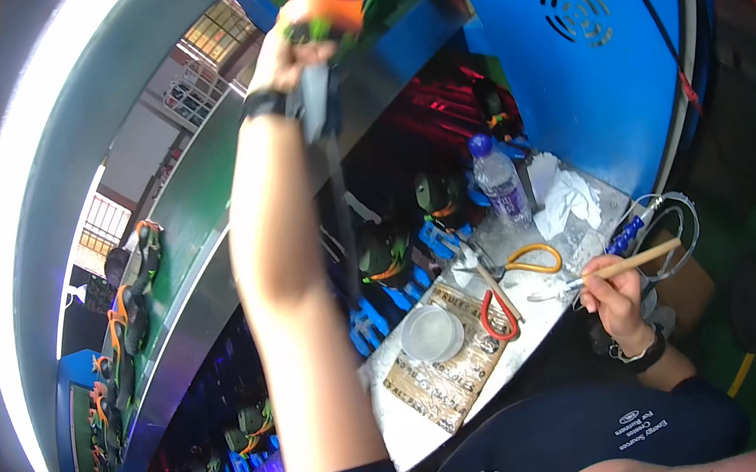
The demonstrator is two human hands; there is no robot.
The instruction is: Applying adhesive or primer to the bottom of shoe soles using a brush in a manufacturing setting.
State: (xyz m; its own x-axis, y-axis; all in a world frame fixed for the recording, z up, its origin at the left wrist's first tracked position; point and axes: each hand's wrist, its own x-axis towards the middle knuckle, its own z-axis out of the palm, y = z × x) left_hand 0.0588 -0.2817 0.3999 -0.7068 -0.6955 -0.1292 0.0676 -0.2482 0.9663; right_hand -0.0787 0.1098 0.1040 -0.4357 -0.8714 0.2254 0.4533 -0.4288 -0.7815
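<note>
My left arm stretches up across the view, and my left hand (277, 61) is closed around an orange and black shoe (330, 9), blurred by motion, above the green conveyor. Lower right, my right hand (616, 301) pinches a brush (637, 261) by its light wooden handle. The brush's pale tip points left over the white worktable (537, 319). Near that tip lie a tool with red handles (497, 321) and one with yellow handles (534, 260). A round translucent dish (431, 333) stands on printed brown cardboard (454, 388).
A clear bottle (501, 183) with a purple cap stands beside crumpled white cloth (573, 203). A blue tool with a coiled clear hose (626, 234) lies at the table's right edge. Several shoes ride the green conveyor (189, 243); others sit on blue holders (368, 326). A blue machine panel (563, 85) rises behind.
</note>
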